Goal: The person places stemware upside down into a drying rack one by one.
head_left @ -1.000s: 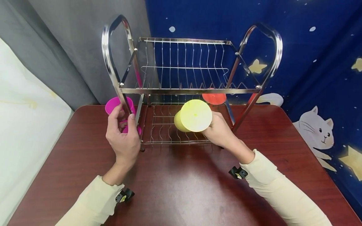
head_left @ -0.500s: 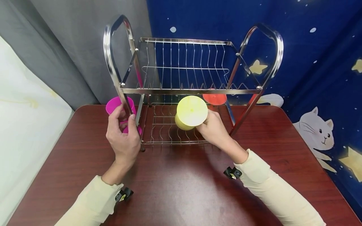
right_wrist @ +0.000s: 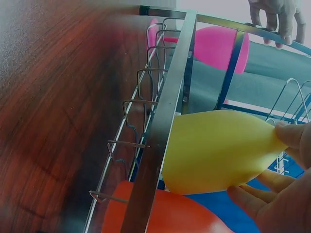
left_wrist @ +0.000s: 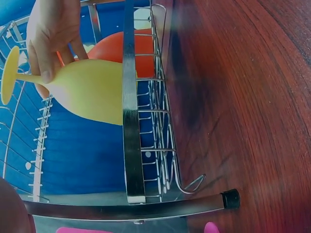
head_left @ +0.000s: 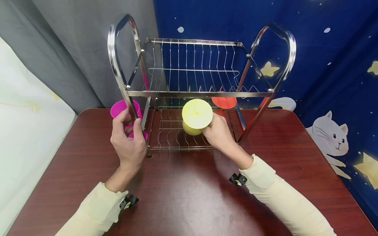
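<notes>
A yellow plastic goblet [head_left: 193, 127] is upside down over the lower tier of the metal dish rack [head_left: 198, 94], its round foot facing up. My right hand [head_left: 220, 132] pinches it near the stem. In the right wrist view its rim comes down behind the rack's front bar. My left hand [head_left: 129, 142] grips the rack's left upright, thumb in front and fingers behind. A red goblet [head_left: 224, 101], also inverted, sits at the right of the lower tier, partly hidden by the upper tier's bar. The yellow bowl [left_wrist: 92, 90] overlaps it in the left wrist view.
An upright pink goblet [head_left: 118, 109] stands on the table [head_left: 177, 190] just left of the rack, partly hidden by my left hand. The rack's upper tier [head_left: 193, 70] overhangs the goblets. Grey and blue curtains [head_left: 206, 19] hang behind the table.
My right hand has carried the yellow goblet left along the rack and slightly back, away from the red one. The left hand keeps its grip on the upright.
</notes>
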